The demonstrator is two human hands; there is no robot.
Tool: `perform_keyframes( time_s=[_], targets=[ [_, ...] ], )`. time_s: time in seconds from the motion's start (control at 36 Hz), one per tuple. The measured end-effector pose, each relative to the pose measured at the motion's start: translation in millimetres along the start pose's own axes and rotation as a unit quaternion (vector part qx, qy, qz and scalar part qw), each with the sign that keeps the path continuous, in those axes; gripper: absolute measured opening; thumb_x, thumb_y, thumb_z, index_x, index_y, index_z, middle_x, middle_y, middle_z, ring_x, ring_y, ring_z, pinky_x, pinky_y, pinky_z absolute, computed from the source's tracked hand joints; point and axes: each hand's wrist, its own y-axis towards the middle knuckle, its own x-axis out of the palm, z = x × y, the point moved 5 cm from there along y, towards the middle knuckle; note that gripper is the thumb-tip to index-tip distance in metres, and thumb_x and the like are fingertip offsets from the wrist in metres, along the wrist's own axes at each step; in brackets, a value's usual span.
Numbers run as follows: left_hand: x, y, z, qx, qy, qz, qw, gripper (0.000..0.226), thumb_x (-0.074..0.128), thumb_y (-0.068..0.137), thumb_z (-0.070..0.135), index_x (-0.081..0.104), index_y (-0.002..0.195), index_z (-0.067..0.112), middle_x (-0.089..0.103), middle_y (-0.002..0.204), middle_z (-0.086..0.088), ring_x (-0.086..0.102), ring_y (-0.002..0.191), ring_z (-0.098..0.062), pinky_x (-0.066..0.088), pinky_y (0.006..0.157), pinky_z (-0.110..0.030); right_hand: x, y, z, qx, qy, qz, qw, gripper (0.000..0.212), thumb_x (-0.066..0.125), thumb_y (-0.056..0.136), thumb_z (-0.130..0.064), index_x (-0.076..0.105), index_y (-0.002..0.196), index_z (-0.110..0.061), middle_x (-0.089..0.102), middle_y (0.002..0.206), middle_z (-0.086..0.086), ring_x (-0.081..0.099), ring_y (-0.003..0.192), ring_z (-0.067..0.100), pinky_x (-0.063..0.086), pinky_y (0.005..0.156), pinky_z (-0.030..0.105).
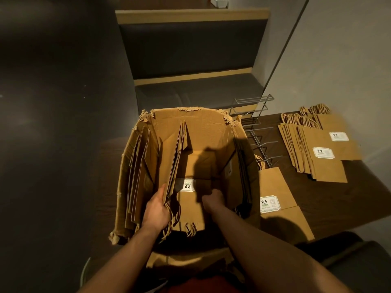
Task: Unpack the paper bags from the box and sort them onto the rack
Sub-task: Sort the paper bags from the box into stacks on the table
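A torn cardboard box (211, 121) stands open in front of me with brown paper bags on edge along its left wall (137, 166) and a dark bundle against its right wall (243, 170). My left hand (156, 210) grips a bundle of upright bags (175, 161) near their twine handles. My right hand (213, 199) reaches down onto a flat bag with a 9.9 label (188, 199) on the box floor; its fingers are curled, and what they hold is hidden. A wire rack (254, 123) lies on the table to the right of the box.
On the dark table (359, 197), piles of labelled paper bags (321, 153) lie at the right, and another bag (273, 191) lies beside the box. A cushioned bench (190, 92) stands behind the box. Dark floor (53, 123) spreads to the left.
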Motion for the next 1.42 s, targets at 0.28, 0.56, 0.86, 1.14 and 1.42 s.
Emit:
perform_keyframes(
  time_s=[0.28,0.56,0.86,1.14,1.42],
  targets=[
    [-0.2,1.2,-1.4,0.005,-0.036,-0.016,0.999,0.056,0.046,0.099,0.008,0.033,0.150,0.028,0.050,0.144,-0.004,0.049,0.130,-0.021,0.038,0.112,-0.041,-11.5,-3.7,-12.8,-0.058,0.055,0.047,0.996,0.027,0.058,0.092,-0.009,0.060,0.119,-0.012,0.065,0.114,0.007,0.060,0.100,0.022,0.046,0.074,0.027],
    [5.2,-9.0,4.2,0.006,-0.156,-0.116,0.981,0.079,0.063,0.087,0.052,0.021,0.152,0.037,0.025,0.145,0.013,0.028,0.136,-0.011,0.030,0.115,-0.041,8.6,-38.7,-44.4,-0.140,0.222,-0.167,0.950,0.025,0.047,0.101,-0.026,0.066,0.088,-0.015,0.065,0.073,0.001,0.061,0.060,0.007,0.046,0.054,0.023],
    [9.6,-12.0,0.9,0.071,-0.017,-0.079,0.994,0.090,0.066,0.090,0.034,0.004,0.155,0.036,0.013,0.161,0.006,0.022,0.144,-0.016,0.024,0.118,-0.041,28.6,-40.4,-27.5,-0.078,0.202,-0.224,0.950,0.021,0.050,0.098,-0.009,0.065,0.109,-0.018,0.068,0.102,0.005,0.062,0.097,0.022,0.052,0.080,0.033],
    [11.0,-5.2,-8.1,0.062,0.028,-0.061,0.996,0.070,0.045,0.097,0.002,0.019,0.154,0.031,0.030,0.157,0.001,0.032,0.143,-0.019,0.027,0.119,-0.040,15.1,5.2,13.2,0.001,-0.043,-0.039,0.998,0.035,0.051,0.088,-0.008,0.057,0.122,-0.001,0.061,0.120,0.017,0.058,0.109,0.034,0.049,0.089,0.036],
    [9.4,-5.6,-12.1,0.047,0.005,-0.066,0.997,0.068,0.043,0.098,0.001,0.021,0.154,0.032,0.029,0.158,0.001,0.030,0.143,-0.018,0.023,0.118,-0.036,-8.8,-6.0,1.2,-0.020,0.070,0.024,0.997,0.028,0.056,0.091,-0.009,0.061,0.118,-0.014,0.066,0.108,0.007,0.062,0.090,0.021,0.049,0.070,0.027]
  ],
)
